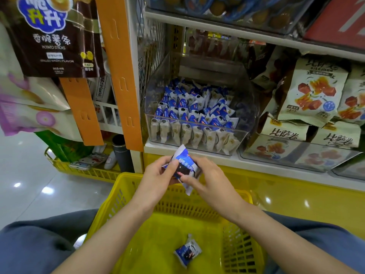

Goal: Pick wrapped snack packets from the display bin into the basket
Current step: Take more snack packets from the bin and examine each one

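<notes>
Head view, looking down: both hands meet over the far rim of the yellow basket (pixel 122 196), sharing one blue-and-white snack packet (pixel 184 169). The left hand (pixel 158 175) pinches the packet's edge at its nine o'clock side, thumb on top; the right hand (pixel 209 178) closes on it from three o'clock, fingers curled around the lower corner. Both are clamped on the wrapper, which stands tilted with its crimped end pointing toward twelve o'clock.

At twelve o'clock from the hands, the clear display bin (pixel 197 135) sits on the shelf, packed with rows of matching packets. At six o'clock, low in the basket, a second packet (pixel 187 251) already lies on the floor of it.

Judging from this, the held packet is about to be dropped in. The risk is in where it hangs: right above the basket's far rim rather than over the middle, so a release from here could let it strike the edge and slide out toward the shelf base. The wrapper looks slick and light, and two hands letting go unevenly could flick it sideways. Bringing it toward six o'clock before opening the fingers would likely avoid that.
</notes>
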Demonstrator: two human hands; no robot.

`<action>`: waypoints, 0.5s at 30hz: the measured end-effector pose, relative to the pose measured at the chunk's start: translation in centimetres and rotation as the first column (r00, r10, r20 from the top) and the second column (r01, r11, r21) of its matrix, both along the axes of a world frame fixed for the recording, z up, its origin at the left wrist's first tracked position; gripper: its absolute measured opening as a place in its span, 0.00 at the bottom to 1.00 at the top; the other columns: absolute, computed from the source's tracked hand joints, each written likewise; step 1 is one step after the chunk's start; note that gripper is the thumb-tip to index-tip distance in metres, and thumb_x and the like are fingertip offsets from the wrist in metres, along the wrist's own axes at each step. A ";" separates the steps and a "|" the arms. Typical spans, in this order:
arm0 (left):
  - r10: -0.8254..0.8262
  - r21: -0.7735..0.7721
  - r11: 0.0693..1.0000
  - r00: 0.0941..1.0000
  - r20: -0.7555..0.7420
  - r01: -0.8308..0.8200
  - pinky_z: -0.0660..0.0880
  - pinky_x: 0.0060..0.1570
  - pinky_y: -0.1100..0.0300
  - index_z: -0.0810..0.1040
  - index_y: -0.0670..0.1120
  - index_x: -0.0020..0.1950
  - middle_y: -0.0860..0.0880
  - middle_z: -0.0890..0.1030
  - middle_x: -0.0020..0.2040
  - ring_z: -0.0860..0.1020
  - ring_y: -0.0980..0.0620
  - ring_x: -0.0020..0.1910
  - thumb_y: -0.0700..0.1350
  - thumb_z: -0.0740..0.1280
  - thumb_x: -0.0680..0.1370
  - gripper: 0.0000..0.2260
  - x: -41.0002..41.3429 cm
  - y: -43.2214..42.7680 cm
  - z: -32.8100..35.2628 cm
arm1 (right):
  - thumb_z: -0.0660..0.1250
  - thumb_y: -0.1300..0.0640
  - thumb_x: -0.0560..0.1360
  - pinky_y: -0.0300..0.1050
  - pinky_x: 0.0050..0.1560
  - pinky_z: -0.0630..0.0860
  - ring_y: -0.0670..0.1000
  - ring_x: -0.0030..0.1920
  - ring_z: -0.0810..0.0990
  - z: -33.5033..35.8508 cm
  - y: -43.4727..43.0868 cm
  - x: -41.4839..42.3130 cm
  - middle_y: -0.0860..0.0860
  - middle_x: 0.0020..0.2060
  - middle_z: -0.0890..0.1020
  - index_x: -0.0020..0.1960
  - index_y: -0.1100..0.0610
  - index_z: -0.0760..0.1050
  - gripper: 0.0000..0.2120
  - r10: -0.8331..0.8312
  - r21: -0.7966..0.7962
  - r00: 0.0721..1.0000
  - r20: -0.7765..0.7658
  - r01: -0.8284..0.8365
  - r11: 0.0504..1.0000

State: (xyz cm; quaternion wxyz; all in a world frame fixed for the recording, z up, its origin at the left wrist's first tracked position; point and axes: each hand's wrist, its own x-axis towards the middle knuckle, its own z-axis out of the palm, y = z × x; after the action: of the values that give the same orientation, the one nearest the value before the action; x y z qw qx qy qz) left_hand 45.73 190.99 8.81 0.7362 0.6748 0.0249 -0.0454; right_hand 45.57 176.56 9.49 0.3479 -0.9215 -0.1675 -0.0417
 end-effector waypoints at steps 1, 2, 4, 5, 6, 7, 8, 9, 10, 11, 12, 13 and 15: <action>-0.013 -0.017 1.000 1.000 -0.018 0.012 0.78 0.38 0.66 0.78 0.46 0.50 0.49 0.84 0.41 0.82 0.57 0.39 0.44 0.58 0.80 0.09 0.1 0.2 0.0 | 0.68 0.48 0.72 0.35 0.47 0.68 0.40 0.46 0.72 0.3 -0.1 0.2 0.45 0.48 0.77 0.60 0.52 0.73 0.18 -0.001 0.063 0.999 -0.041 0.003 0.998; -0.027 -0.032 0.999 0.999 -0.036 0.026 0.78 0.38 0.65 0.79 0.45 0.49 0.48 0.85 0.42 0.83 0.55 0.41 0.45 0.57 0.81 0.12 0.1 0.5 0.1 | 0.69 0.50 0.72 0.31 0.43 0.68 0.40 0.44 0.73 0.5 -0.2 0.3 0.45 0.46 0.79 0.58 0.52 0.76 0.15 0.000 0.114 0.997 -0.081 0.009 0.993; -0.043 -0.038 0.998 0.999 -0.032 0.041 0.79 0.39 0.63 0.80 0.44 0.48 0.46 0.85 0.42 0.83 0.52 0.42 0.47 0.55 0.81 0.14 0.2 0.9 0.2 | 0.72 0.53 0.70 0.27 0.43 0.69 0.39 0.44 0.75 0.7 -0.4 0.5 0.45 0.46 0.81 0.56 0.53 0.78 0.15 0.002 0.162 0.993 -0.117 0.017 0.987; -0.042 -0.031 0.999 0.999 -0.018 0.042 0.79 0.38 0.63 0.80 0.45 0.47 0.46 0.85 0.42 0.83 0.52 0.42 0.47 0.55 0.81 0.15 0.2 1.1 0.2 | 0.73 0.53 0.69 0.25 0.44 0.68 0.38 0.45 0.76 0.7 -0.4 0.5 0.44 0.46 0.81 0.56 0.53 0.78 0.16 0.004 0.169 0.994 -0.113 0.015 0.985; -0.037 -0.023 0.999 0.999 -0.005 0.037 0.78 0.37 0.64 0.81 0.45 0.46 0.46 0.85 0.41 0.83 0.52 0.41 0.46 0.56 0.81 0.15 0.2 1.2 0.3 | 0.74 0.53 0.68 0.24 0.44 0.68 0.37 0.46 0.75 0.7 -0.3 0.4 0.42 0.46 0.80 0.56 0.54 0.77 0.18 0.004 0.171 0.995 -0.100 0.013 0.985; -0.029 -0.009 1.000 1.000 0.010 0.029 0.78 0.37 0.64 0.81 0.45 0.45 0.46 0.85 0.41 0.83 0.52 0.41 0.46 0.56 0.81 0.15 0.2 1.2 0.4 | 0.75 0.53 0.67 0.23 0.45 0.67 0.36 0.47 0.75 0.7 -0.3 0.3 0.41 0.45 0.79 0.56 0.53 0.77 0.19 0.002 0.167 0.997 -0.081 0.011 0.986; -0.022 0.009 1.000 0.999 0.028 0.022 0.78 0.38 0.64 0.81 0.45 0.44 0.46 0.85 0.40 0.83 0.52 0.40 0.45 0.56 0.81 0.14 0.3 1.2 0.6 | 0.75 0.53 0.67 0.22 0.45 0.67 0.36 0.47 0.74 0.7 -0.3 0.2 0.40 0.44 0.79 0.57 0.53 0.77 0.19 0.004 0.159 0.998 -0.060 0.006 0.987; -0.013 0.033 0.999 0.998 0.055 0.011 0.79 0.38 0.63 0.81 0.46 0.43 0.47 0.85 0.39 0.83 0.52 0.39 0.44 0.57 0.81 0.14 0.3 1.1 0.7 | 0.75 0.52 0.67 0.22 0.45 0.67 0.36 0.47 0.74 0.8 -0.3 0.1 0.38 0.43 0.78 0.56 0.53 0.76 0.19 0.009 0.151 0.999 -0.041 -0.002 0.988; -0.001 0.054 0.999 0.996 0.084 -0.003 0.79 0.38 0.62 0.80 0.46 0.43 0.48 0.84 0.37 0.82 0.53 0.38 0.44 0.57 0.81 0.14 0.4 1.1 0.9 | 0.75 0.52 0.67 0.23 0.45 0.67 0.36 0.46 0.74 0.9 -0.2 0.0 0.37 0.42 0.77 0.56 0.52 0.77 0.19 0.011 0.154 1.000 -0.028 -0.006 0.988; 0.013 0.070 0.997 0.994 0.112 -0.021 0.79 0.38 0.61 0.80 0.47 0.42 0.49 0.83 0.35 0.81 0.54 0.37 0.43 0.57 0.81 0.13 0.5 1.0 1.1 | 0.75 0.53 0.67 0.24 0.45 0.68 0.36 0.46 0.75 1.1 -0.1 -0.1 0.36 0.41 0.77 0.54 0.52 0.77 0.17 0.006 0.172 1.000 -0.024 -0.002 0.985; 0.027 0.080 0.996 0.991 0.133 -0.037 0.79 0.37 0.61 0.79 0.47 0.42 0.50 0.83 0.34 0.81 0.55 0.36 0.43 0.58 0.81 0.13 0.6 1.1 1.4 | 0.75 0.54 0.67 0.25 0.45 0.70 0.35 0.45 0.76 1.3 0.0 -0.1 0.35 0.40 0.78 0.53 0.51 0.77 0.16 -0.005 0.205 1.000 -0.031 0.011 0.979; 0.037 0.090 0.995 0.988 0.150 -0.051 0.79 0.35 0.62 0.79 0.47 0.42 0.51 0.82 0.33 0.80 0.56 0.35 0.43 0.58 0.80 0.12 0.7 1.2 1.6 | 0.75 0.55 0.67 0.29 0.44 0.73 0.36 0.44 0.77 1.5 0.2 -0.1 0.36 0.40 0.79 0.51 0.49 0.77 0.14 -0.020 0.247 0.998 -0.057 0.033 0.968; 0.043 0.114 0.991 0.982 0.185 -0.065 0.77 0.33 0.63 0.79 0.45 0.43 0.50 0.81 0.34 0.79 0.59 0.34 0.44 0.58 0.80 0.12 0.8 1.5 2.0 | 0.74 0.58 0.68 0.39 0.40 0.78 0.41 0.41 0.80 2.0 0.5 0.0 0.41 0.41 0.82 0.48 0.47 0.77 0.12 -0.027 0.346 0.987 -0.161 0.082 0.935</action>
State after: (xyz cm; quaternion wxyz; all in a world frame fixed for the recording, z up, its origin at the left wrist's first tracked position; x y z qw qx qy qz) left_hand 46.57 192.50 10.81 0.6948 0.7178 -0.0217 0.0382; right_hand 45.56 177.07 11.47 0.5176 -0.8492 -0.1044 -0.0095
